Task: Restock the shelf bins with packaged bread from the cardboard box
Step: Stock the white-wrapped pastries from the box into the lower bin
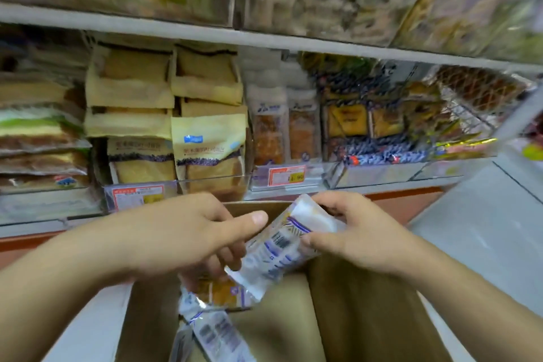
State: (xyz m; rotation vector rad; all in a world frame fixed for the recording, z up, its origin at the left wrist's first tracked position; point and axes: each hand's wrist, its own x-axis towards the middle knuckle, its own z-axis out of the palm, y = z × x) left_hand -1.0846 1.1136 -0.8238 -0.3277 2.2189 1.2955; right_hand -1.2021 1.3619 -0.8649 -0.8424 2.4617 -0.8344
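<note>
Above an open cardboard box [352, 311], both my hands hold one clear bread packet [282, 250] with white and purple print. My right hand [349, 232] pinches its upper end between thumb and fingers. My left hand [191, 238] grips its lower part, thumb stretched across the top. More of the same packets [217, 329] lie in the box below. Straight ahead on the lower shelf, a clear bin [282, 176] holds upright packets of the same bread [283, 126].
Yellow bags of sliced bread [205, 138] fill the bins to the left of it, dark printed packets [382, 126] the bins to its right. Red price tags [286, 175] hang on the bin fronts. Another stocked shelf [264, 38] runs above. Grey floor [484, 229] shows at right.
</note>
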